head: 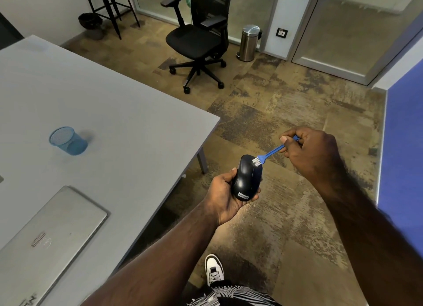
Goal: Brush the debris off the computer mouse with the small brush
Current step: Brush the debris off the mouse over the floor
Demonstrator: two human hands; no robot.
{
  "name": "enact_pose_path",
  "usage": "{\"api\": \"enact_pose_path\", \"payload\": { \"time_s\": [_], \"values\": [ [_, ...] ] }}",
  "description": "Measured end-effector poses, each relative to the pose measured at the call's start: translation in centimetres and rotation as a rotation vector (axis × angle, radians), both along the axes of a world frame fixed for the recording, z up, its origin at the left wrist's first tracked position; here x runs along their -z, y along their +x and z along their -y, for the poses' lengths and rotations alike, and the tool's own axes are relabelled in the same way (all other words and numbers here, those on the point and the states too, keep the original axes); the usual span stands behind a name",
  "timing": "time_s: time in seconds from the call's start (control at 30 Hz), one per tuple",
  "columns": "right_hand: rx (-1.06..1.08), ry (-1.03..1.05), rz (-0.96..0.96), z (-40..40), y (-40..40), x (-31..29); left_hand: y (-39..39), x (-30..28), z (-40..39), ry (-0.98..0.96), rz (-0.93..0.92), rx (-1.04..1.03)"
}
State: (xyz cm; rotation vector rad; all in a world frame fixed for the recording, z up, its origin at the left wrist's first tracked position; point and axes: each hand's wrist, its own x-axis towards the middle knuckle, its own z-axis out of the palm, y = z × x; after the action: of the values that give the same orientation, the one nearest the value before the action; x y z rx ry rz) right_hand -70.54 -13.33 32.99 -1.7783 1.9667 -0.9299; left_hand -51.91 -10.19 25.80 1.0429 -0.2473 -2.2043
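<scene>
A black computer mouse (247,178) with a white brand label near its lower end sits in my left hand (223,197), held in the air over the floor, just right of the table corner. My right hand (309,152) pinches the thin blue handle of a small brush (270,153). The brush's white bristles rest on the upper right edge of the mouse. Both hands are closed around what they hold.
A grey table (114,122) fills the left side, with a blue mesh cup (67,141) and a closed silver laptop (45,237) on it. A black office chair (199,40) and a steel bin (249,42) stand farther back. A blue wall panel (405,145) is at the right.
</scene>
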Motion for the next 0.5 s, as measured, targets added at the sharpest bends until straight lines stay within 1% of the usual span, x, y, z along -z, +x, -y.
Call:
{"api": "enact_pose_path", "payload": {
  "time_s": [0.17, 0.3, 0.43, 0.5],
  "values": [
    [-0.031, 0.032, -0.001, -0.13, -0.08, -0.22, -0.04, -0.08, -0.03, 0.011, -0.010, -0.006],
    [-0.011, -0.002, -0.035, -0.22, -0.18, -0.42, -0.08, -0.15, -0.15, 0.002, -0.005, -0.002],
    [-0.074, 0.017, -0.041, -0.44, 0.13, -0.54, -0.14, -0.18, -0.15, -0.003, 0.020, 0.002],
    [-0.056, -0.008, -0.063, -0.35, 0.10, -0.52, -0.09, -0.16, -0.19, -0.002, 0.028, 0.004]
  ]
}}
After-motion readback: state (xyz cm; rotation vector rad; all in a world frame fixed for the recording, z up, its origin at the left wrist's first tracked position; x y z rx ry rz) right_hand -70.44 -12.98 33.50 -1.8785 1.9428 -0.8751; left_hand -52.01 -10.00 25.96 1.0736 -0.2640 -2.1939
